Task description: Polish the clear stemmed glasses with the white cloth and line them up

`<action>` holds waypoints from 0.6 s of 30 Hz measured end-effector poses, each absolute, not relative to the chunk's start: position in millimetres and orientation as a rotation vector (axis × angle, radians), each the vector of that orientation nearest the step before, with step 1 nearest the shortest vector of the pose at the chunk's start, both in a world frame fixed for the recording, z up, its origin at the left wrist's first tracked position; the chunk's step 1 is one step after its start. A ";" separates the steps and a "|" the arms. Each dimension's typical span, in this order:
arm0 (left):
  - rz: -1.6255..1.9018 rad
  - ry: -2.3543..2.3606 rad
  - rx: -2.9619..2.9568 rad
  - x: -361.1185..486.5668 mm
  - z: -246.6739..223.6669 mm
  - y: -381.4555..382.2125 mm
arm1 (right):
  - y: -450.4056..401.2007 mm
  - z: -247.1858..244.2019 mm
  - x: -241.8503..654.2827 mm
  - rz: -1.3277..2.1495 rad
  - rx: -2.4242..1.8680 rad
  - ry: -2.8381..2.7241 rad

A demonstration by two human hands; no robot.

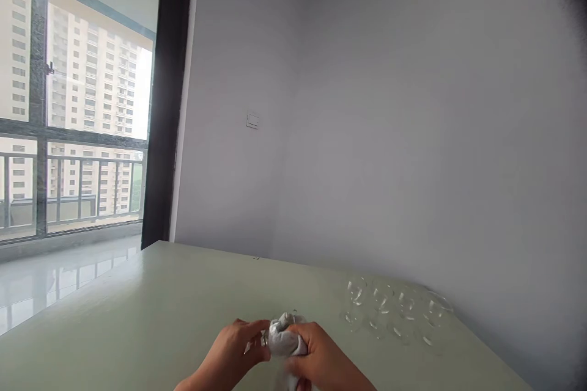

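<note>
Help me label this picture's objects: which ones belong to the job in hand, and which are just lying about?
Belong to the job:
Pale cloth, held bunched
Clear glass, mostly hidden behind the cloth and fingers
Four stemmed glasses, probably part of it
Table, the work surface

Just around:
Wall switch
Window frame
Railing outside

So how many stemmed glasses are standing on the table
4, in a row at right: leftmost glass, second glass, third glass, rightmost glass. The held cloth may partly hide another.
</note>
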State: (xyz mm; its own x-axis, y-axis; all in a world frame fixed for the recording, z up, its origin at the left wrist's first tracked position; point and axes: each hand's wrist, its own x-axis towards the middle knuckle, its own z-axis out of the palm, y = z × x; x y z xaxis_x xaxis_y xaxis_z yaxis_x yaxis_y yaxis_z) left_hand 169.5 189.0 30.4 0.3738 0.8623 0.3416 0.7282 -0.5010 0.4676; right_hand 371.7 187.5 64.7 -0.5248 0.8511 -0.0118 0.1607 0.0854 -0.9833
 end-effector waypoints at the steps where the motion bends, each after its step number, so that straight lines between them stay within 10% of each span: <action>1: 0.940 1.490 2.512 170.3 28.2 188.7 | 190.0 61.0 369.4 1.535 -1.001 -1.650; 5: 1.224 1.590 2.897 167.4 26.2 187.9 | 200.2 43.4 355.9 1.719 -0.882 -1.318; 13: 0.678 1.335 2.101 165.3 38.9 189.7 | 186.6 59.6 376.9 1.343 -1.081 -1.837; 18: 1.225 1.611 2.590 168.4 25.8 188.7 | 198.2 50.5 362.7 1.625 -0.968 -1.427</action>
